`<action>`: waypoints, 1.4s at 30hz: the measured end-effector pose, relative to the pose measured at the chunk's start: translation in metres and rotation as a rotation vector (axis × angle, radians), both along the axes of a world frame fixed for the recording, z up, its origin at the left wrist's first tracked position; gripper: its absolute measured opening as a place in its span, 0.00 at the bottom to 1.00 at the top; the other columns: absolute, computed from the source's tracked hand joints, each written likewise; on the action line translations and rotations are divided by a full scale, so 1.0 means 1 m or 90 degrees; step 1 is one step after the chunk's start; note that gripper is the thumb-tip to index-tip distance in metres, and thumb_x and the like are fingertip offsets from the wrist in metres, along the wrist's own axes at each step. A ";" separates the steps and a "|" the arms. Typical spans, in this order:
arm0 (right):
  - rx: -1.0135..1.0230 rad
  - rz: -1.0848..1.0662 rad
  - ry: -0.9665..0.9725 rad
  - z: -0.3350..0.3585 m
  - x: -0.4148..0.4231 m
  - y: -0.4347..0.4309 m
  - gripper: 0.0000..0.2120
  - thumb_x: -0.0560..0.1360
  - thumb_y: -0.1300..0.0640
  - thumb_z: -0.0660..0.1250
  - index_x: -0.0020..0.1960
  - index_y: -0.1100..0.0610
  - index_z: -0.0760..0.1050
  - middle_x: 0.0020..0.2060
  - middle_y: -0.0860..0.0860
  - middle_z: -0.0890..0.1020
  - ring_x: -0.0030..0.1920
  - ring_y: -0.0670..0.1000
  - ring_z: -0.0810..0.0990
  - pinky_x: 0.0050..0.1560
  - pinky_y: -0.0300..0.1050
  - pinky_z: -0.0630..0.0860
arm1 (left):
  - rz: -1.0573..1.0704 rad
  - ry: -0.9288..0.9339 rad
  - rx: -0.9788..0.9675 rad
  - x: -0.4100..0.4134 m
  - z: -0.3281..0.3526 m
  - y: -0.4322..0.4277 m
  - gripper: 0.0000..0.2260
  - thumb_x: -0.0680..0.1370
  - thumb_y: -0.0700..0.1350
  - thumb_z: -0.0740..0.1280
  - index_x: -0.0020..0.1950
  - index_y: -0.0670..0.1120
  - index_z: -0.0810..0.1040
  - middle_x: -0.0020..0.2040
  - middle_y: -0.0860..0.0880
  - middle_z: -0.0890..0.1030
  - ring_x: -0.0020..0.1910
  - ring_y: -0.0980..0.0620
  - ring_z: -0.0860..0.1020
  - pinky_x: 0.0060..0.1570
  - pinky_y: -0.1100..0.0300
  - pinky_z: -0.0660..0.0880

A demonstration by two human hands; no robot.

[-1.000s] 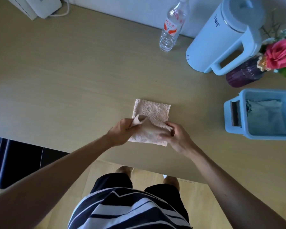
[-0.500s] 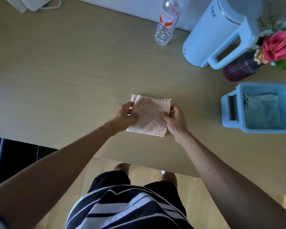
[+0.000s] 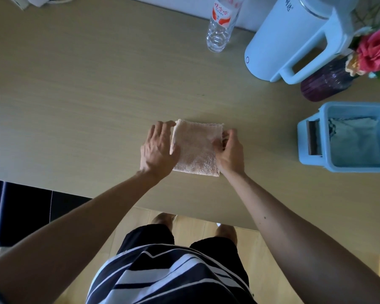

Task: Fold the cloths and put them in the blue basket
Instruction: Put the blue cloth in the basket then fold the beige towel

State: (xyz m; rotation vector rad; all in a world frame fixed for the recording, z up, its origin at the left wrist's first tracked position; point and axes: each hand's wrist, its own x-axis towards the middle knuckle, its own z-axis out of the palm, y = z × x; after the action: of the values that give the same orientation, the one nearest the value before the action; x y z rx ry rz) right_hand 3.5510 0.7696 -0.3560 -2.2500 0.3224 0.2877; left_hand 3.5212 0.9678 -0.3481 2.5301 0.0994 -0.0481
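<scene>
1. Centrally, a folded pink cloth (image 3: 195, 148) lies flat on the tabletop (image 3: 75, 106), a neat squarish pad, near the front edge.
2. The left hand (image 3: 157, 150) lies palm down at the cloth's left edge, fingers spread and stretched forward; its thumb side overlaps the cloth's left border.
3. That left grip is spread flat, pressing rather than pinching; nothing is held inside it.
4. The right hand (image 3: 229, 153) sits at the cloth's right edge with fingers curled, fingertips pinching the right border of the cloth.
5. Both forearms reach in from the bottom of the view, over the front edge of the tabletop.
6. The blue basket (image 3: 312, 163) stands on the tabletop to the right, well apart from the pink cloth, cut off by the frame edge.
7. A pale cloth (image 3: 355, 141) already lies inside the basket, loosely flat on its bottom.
8. Behind the basket stands a dark purple vase (image 3: 325, 84) with a pink flower (image 3: 375, 49) over it.
9. A light blue kettle (image 3: 283, 40) stands just beside the vase, its handle turned toward it.
10. A clear bottle (image 3: 219, 29) with a red-and-white label stands left of the kettle, near the back wall.
</scene>
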 end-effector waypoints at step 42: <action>0.114 -0.045 -0.250 0.140 -0.055 -0.125 0.39 0.78 0.53 0.69 0.81 0.56 0.53 0.71 0.52 0.72 0.71 0.49 0.72 0.70 0.51 0.71 | -0.108 0.235 -0.332 0.057 0.160 -0.126 0.11 0.68 0.47 0.77 0.48 0.50 0.81 0.40 0.55 0.84 0.38 0.59 0.82 0.37 0.60 0.78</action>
State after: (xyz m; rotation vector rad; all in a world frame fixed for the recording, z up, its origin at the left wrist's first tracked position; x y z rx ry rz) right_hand 3.4962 0.6442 -0.2163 -2.0557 0.1590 -0.1588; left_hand 3.5781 0.8420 -0.1883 1.9778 0.0134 -0.5381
